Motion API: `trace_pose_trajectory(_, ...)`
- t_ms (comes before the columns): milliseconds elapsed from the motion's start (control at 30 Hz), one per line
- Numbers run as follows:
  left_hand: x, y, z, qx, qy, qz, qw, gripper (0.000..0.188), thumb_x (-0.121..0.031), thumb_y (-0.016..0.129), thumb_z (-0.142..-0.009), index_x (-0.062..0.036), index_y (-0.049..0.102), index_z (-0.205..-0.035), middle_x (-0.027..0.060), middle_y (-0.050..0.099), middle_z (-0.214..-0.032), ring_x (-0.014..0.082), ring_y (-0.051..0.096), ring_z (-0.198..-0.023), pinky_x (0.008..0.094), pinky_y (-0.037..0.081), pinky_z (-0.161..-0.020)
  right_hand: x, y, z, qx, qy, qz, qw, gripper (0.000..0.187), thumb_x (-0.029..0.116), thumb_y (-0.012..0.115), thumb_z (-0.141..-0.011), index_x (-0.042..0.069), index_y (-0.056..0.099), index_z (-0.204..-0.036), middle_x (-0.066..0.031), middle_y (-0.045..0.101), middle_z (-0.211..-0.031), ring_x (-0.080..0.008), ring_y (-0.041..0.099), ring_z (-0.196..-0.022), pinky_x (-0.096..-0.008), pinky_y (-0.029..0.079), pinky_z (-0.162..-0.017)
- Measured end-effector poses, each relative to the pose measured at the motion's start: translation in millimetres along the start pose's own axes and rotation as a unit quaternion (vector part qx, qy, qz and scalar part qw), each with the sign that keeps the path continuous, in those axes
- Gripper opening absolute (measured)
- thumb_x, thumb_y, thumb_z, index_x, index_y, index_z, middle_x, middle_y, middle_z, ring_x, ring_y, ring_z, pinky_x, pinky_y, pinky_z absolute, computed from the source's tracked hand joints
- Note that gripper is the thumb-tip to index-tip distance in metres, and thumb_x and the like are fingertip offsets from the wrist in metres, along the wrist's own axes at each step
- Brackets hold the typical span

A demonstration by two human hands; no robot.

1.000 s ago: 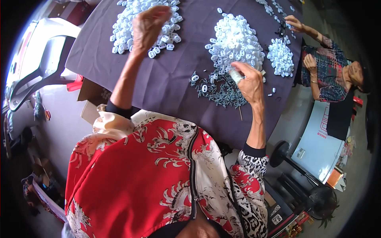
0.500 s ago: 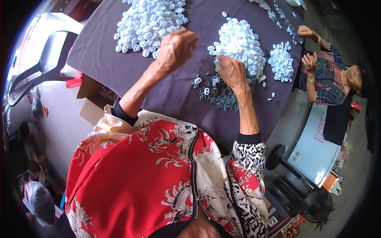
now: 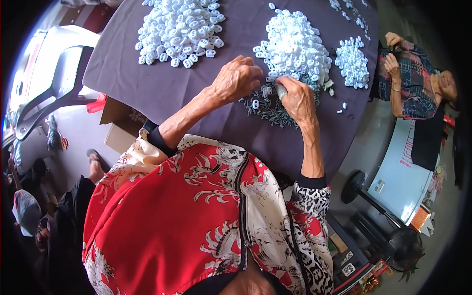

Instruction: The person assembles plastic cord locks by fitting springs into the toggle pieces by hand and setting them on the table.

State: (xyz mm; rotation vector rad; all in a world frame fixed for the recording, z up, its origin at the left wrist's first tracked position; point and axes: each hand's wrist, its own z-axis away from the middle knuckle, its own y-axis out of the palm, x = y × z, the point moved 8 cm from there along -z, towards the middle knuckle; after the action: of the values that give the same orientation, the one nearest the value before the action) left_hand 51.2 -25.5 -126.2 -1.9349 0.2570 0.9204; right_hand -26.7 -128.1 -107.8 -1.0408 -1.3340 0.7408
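My left hand [image 3: 237, 78] is over the dark cloth, at the left edge of a heap of small dark grey screw-like pieces [image 3: 275, 112]. Its fingers are curled together, hiding whatever is in them. Above that heap my right hand [image 3: 298, 101] has its fingers pinched, with something greyish at the thumb; what it holds is too small to name. Just beyond the right hand lies a pile of small white oval plastic pieces with two holes [image 3: 295, 42]. A few similar white pieces [image 3: 255, 104] rest among the dark ones.
A larger white pile [image 3: 179, 32] lies far left on the cloth-covered table [image 3: 115, 64], a smaller one [image 3: 352, 64] far right. At the right edge a co-worker [image 3: 410, 78] has both hands together. A cardboard box [image 3: 118, 129] and a chair [image 3: 56, 88] stand left, a fan [image 3: 400, 246] right.
My left hand has come away from the large white pile toward my right hand and the dark pieces. The co-worker's hands have come together. A foot now shows at the left.
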Motion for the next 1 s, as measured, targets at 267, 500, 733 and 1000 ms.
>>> trace_pose_trajectory(267,-7,23,-12,0.002,-0.002,-0.071,0.997,0.013,-0.013,0.064,-0.069,-0.0070,0.063,-0.081,0.0087,0.056,-0.078,0.0263,0.054,-0.078,0.0365,0.045,-0.069,-3,3,6,0.021,0.022,0.002,1.000,0.026,-0.005,0.045,-0.067,0.001,0.060,-0.087,-0.0160,0.062,-0.084,-0.0333,0.059,-0.079,-0.0379,0.047,-0.069)
trace_pose_trajectory(500,1,25,-21,-0.060,0.039,-0.075,0.995,0.007,-0.008,0.059,-0.070,-0.0071,0.062,-0.077,0.0088,0.057,-0.074,0.0259,0.055,-0.074,0.0360,0.046,-0.066,-9,6,16,0.018,0.053,0.020,0.998,0.022,-0.003,0.046,-0.071,0.002,0.061,-0.086,-0.0158,0.062,-0.081,-0.0343,0.060,-0.074,-0.0396,0.047,-0.066)
trace_pose_trajectory(733,-1,14,-19,-0.076,0.032,-0.041,0.996,0.013,-0.008,0.062,-0.069,-0.0071,0.064,-0.082,0.0089,0.056,-0.074,0.0264,0.055,-0.076,0.0368,0.046,-0.068,1,8,24,0.067,0.050,0.034,0.996,0.014,0.009,0.060,-0.072,0.003,0.058,-0.085,-0.0147,0.060,-0.076,-0.0346,0.059,-0.072,-0.0410,0.047,-0.063)
trace_pose_trajectory(1000,-9,31,-18,-0.040,0.054,-0.069,0.995,0.010,-0.010,0.060,-0.069,-0.0088,0.063,-0.078,0.0082,0.051,-0.075,0.0250,0.051,-0.073,0.0363,0.042,-0.064,4,15,21,0.034,0.010,0.045,0.998,0.009,0.000,0.051,-0.071,0.000,0.056,-0.079,-0.0167,0.059,-0.076,-0.0356,0.058,-0.070,-0.0415,0.047,-0.061)
